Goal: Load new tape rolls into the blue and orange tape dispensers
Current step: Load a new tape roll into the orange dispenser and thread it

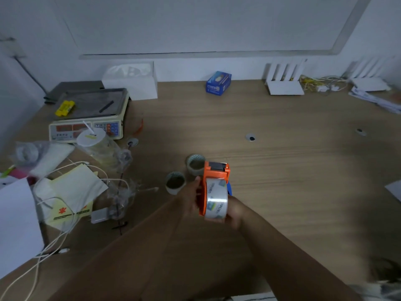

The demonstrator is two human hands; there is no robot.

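The orange tape dispenser point(213, 177) is held above the wooden desk point(282, 159), with a clear tape roll point(217, 198) seated in it. My left hand point(191, 198) grips its left side. My right hand point(233, 208) wraps the roll and dispenser from the right and below. A sliver of the blue dispenser point(229, 189) shows just behind the roll on the right, mostly hidden. Two empty cardboard tape cores point(174, 183) point(195, 164) stand on the desk just left of and behind my hands.
At the left lie a weighing scale point(89, 118), a bagged stack of clear tape rolls point(97, 146), yellow papers, white cables and a charger point(99, 215). A blue box point(218, 83), white routers point(284, 80) and a white foam box point(132, 81) line the back wall.
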